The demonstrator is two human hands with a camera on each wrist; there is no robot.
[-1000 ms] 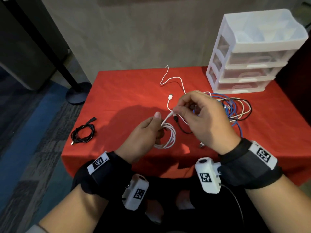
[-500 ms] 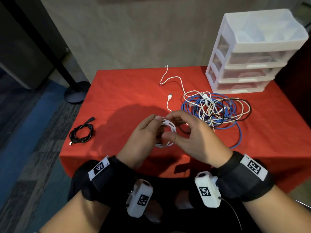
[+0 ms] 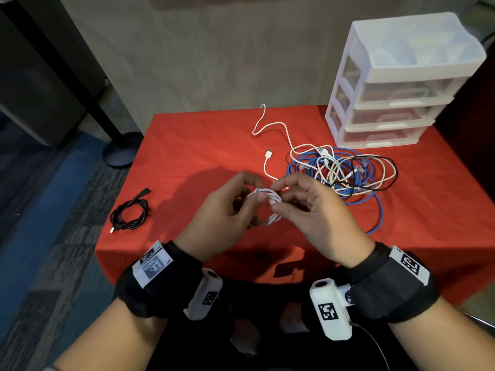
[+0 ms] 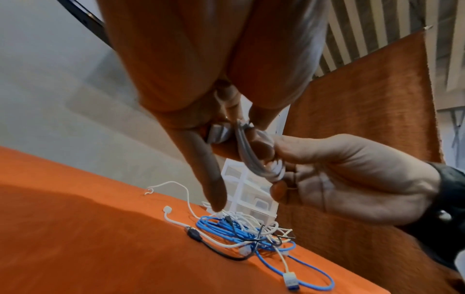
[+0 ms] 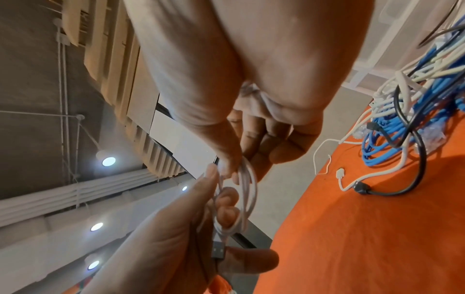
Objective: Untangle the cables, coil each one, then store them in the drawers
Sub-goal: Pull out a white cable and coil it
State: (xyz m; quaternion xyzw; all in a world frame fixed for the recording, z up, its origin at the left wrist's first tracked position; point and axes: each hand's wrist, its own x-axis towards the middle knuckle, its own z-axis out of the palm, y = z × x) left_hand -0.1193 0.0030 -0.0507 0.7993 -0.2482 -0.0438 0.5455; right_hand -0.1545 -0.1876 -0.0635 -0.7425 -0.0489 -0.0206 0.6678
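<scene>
Both hands — left hand (image 3: 222, 210), right hand (image 3: 313, 212) — each grip clenched around the white cable coil (image 3: 269, 199).

White coil (image 3: 269, 202) partly hidden by left hand (image 3: 219, 215) and right hand (image 3: 313, 215); turn count not readable. Blue cable (image 3: 375, 210) runs under the tangle (image 3: 345, 171); ends not traceable. Drawers (image 3: 396, 121) frosted; contents unclear. In right wrist view, tangle cut off at right edge.
</scene>
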